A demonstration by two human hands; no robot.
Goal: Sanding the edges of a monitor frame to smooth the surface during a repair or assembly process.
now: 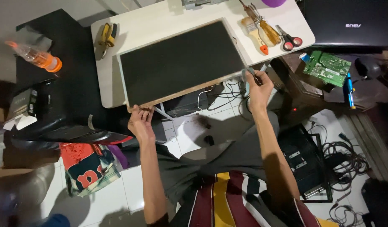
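The person's left hand (140, 122) is clamped on the near left corner of a flat dark screen panel (181, 61), fingers curled over the edge. The right hand (258, 84) is closed on the near right corner, where something small and greyish (possibly a tab or a strip; too small to tell) is pinched between the fingers. The hands are well apart, one at each near corner, and the panel spans the gap between them, lying flat on a white bench (131, 29) with its near edge overhanging.

Beyond the right hand, on the far side of the panel, lie a paintbrush (255, 33), a screwdriver (267, 30) and red-handled scissors (290, 40), close together. Beyond the left hand, past the panel's far left corner, rest yellow-handled pliers (106, 37). Well to the right of the right hand, a green circuit board (328, 67) sits on a lower dark surface. Well to the left of the left hand, an orange-capped bottle (36, 56) lies on a black cabinet.

Judgement: with the panel overhanging, the grip should stay even at both corners, pressure kept on the frame edge and not the dark face, and the panel kept level to avoid flexing it.
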